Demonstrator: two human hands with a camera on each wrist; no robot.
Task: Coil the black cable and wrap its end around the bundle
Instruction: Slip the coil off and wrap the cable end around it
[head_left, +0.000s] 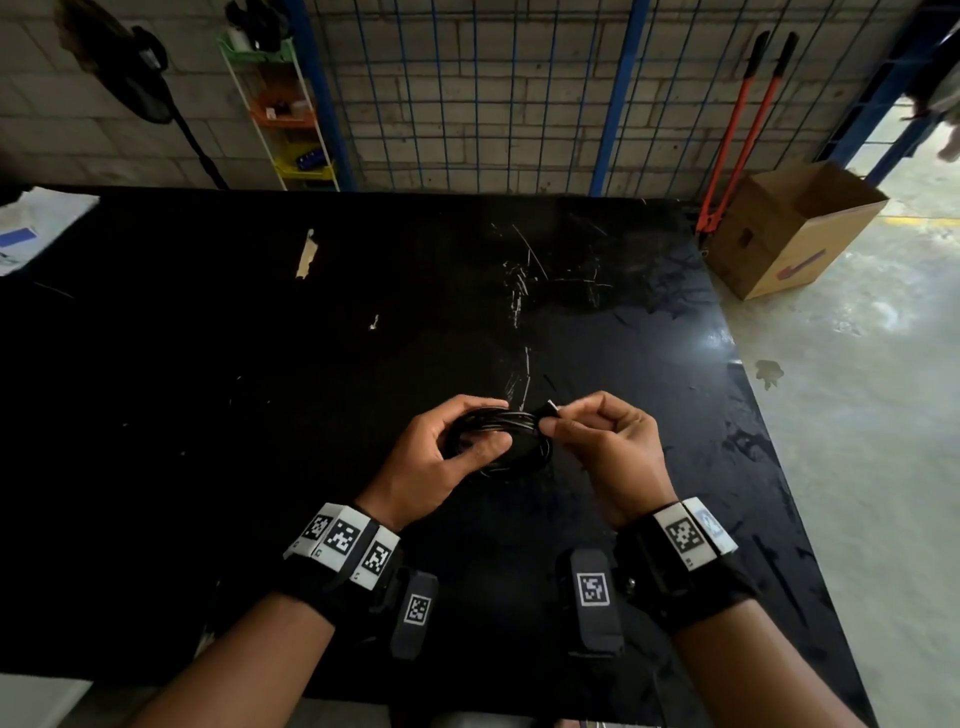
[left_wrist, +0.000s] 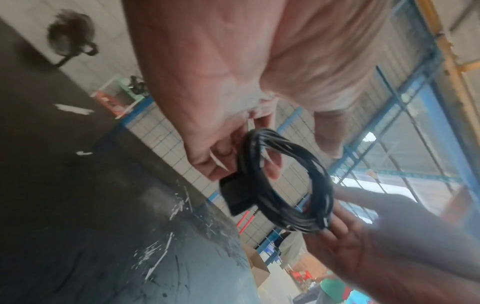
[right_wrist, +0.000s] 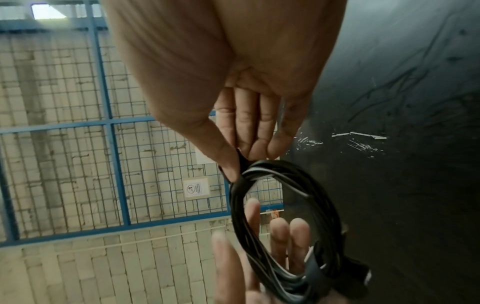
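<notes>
- The black cable (head_left: 498, 441) is already wound into a small round coil, held in the air just above the black tabletop (head_left: 260, 364), near the middle of its near edge.
- The left hand (head_left: 441, 457) curls its fingers and thumb round the left side of the coil; that grip seems meant to keep the loops stacked so they do not spring apart. A black plug block (left_wrist: 236, 197) pokes out beside those fingers.
- The right hand (head_left: 602, 447) pinches the free cable end between thumb and forefinger at the coil's right side, its connector tip (head_left: 551, 406) poking up past the loops. The other fingers are bent and hold nothing.
- Judging by this, coiling is done and the wrapping step is in hand: the end is held short, close to the bundle, so it can be passed round the strands.
- A cardboard box (head_left: 789, 228) stands on the floor beyond the tabletop's far right corner.
</notes>
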